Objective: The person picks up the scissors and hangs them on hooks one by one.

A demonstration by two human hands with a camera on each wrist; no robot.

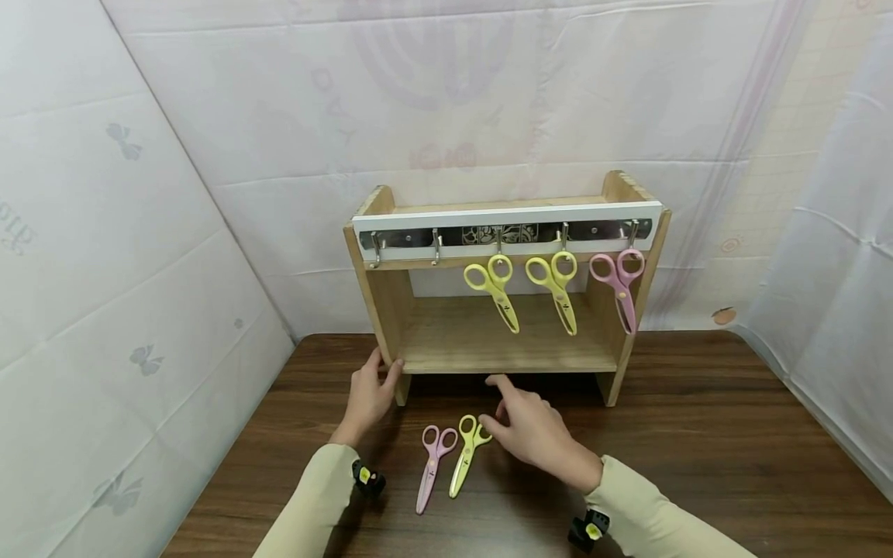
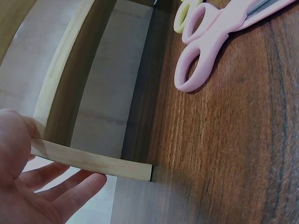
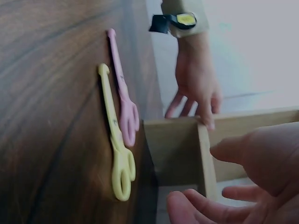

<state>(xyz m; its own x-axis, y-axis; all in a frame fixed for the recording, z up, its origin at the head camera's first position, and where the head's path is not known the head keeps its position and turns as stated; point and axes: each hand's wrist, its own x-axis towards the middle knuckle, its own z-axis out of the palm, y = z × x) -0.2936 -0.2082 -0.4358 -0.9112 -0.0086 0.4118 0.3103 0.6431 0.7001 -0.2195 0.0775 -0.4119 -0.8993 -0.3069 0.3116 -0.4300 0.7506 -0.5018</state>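
My left hand [image 1: 367,395] grips the lower left side of a small wooden shelf [image 1: 509,367], thumb at the front and fingers along the outer face of the side panel. My right hand [image 1: 533,430] is held in front of the shelf with loosely bent fingers and nothing in them. Its thumb overlaps a handle loop of the yellow scissors [image 1: 460,470] in the head view. Just left of these, pink scissors [image 1: 425,484] lie on the table, both pairs with handles toward the shelf. The right wrist view shows the yellow scissors [image 3: 112,112] apart from the right hand.
Across the shelf's top runs a white rail [image 1: 412,252] with several metal hooks. Two yellow scissors [image 1: 504,304] [image 1: 562,304] and pink scissors [image 1: 623,298] hang from its middle and right hooks. The dark wooden table [image 1: 711,434] ends at cloth-covered walls.
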